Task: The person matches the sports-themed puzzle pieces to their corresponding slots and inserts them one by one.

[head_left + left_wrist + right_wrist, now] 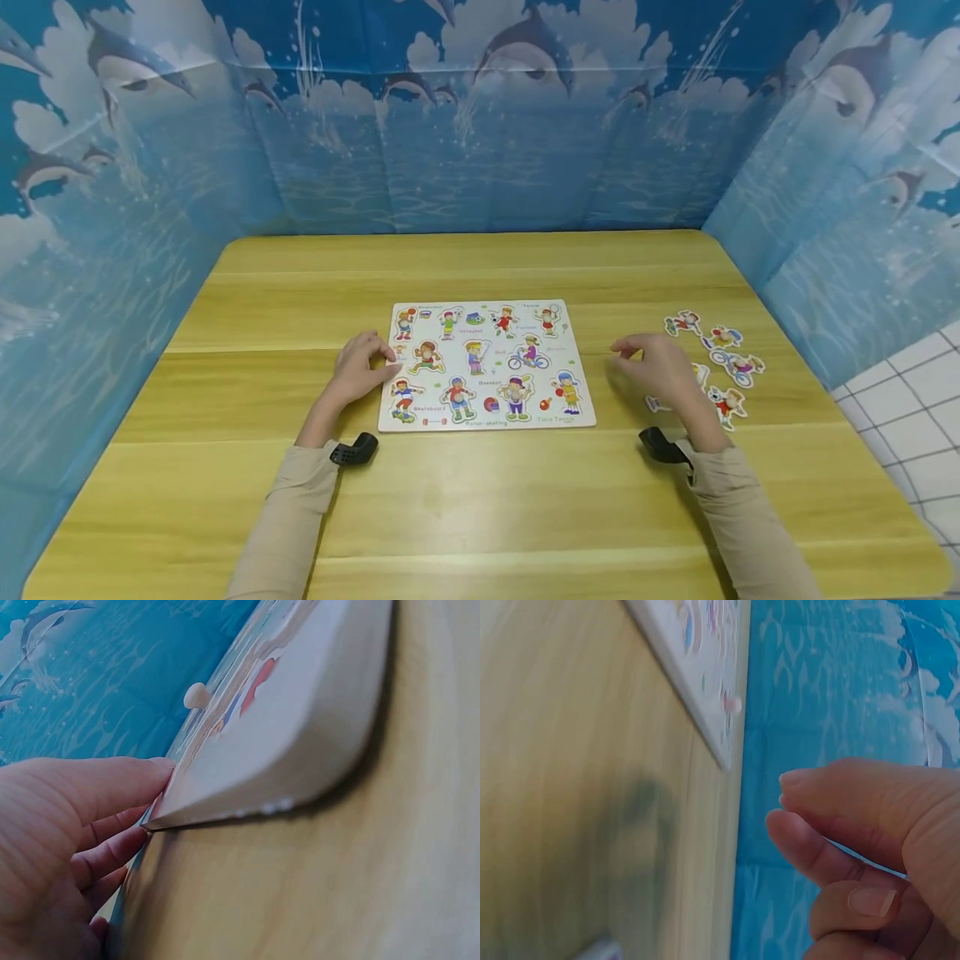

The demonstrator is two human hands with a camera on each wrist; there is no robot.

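A white puzzle board (pixel 487 367) printed with sporting children lies at the table's middle. My left hand (pixel 382 362) grips its left edge. The left wrist view shows the thumb (pixel 112 784) on the board's top face (pixel 315 697) and curled fingers (pixel 112 855) against the edge below. My right hand (pixel 630 350) hovers right of the board, over loose cut-out pieces (pixel 738 367). Its fingers are loosely curled. In the right wrist view its thumb and forefinger (pixel 802 840) lie close together with nothing seen between them.
The wooden table (pixel 480 500) is walled on three sides by a blue dolphin-print backdrop (pixel 480 125). Several loose pieces (pixel 682 323) lie scattered at the right. Small pegs (pixel 196 695) stand up from the board. White tiled floor (pixel 915 400) shows at the far right.
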